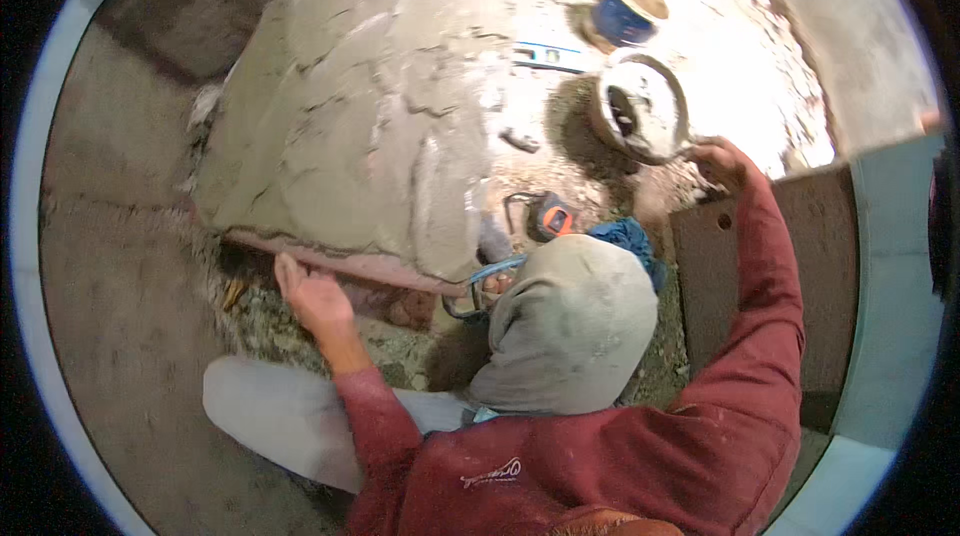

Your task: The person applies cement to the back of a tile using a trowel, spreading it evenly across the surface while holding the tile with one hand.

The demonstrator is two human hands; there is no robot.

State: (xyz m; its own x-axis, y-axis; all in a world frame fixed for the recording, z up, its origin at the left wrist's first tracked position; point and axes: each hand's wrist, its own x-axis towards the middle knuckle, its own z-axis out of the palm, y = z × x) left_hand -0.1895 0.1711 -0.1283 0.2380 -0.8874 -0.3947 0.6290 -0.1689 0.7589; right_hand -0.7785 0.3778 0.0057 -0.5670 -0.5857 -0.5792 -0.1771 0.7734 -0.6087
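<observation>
A wide bed of wet grey mortar point(330, 126) covers a slab point(345, 264) with a pinkish front edge. At that edge, towards its left end, my left hand point(318, 304) has its fingers stretched out and holds nothing. Over on the right, the fingers of my right hand point(722, 164) are closed at the rim of a round bucket point(684, 116). The bucket has pale, wet residue inside and a dark patch on its inner left side. Part of my right hand's grip is hard to make out in the glare and blur.
Behind the bucket stands a blue pail point(622, 20). A blue-and-white spirit level point(548, 56) lies beside the mortar. Nearer are an orange-and-black tape measure point(552, 218) and a blue cloth point(632, 236). A brown board point(775, 266) is at right; rough walls surround the spot.
</observation>
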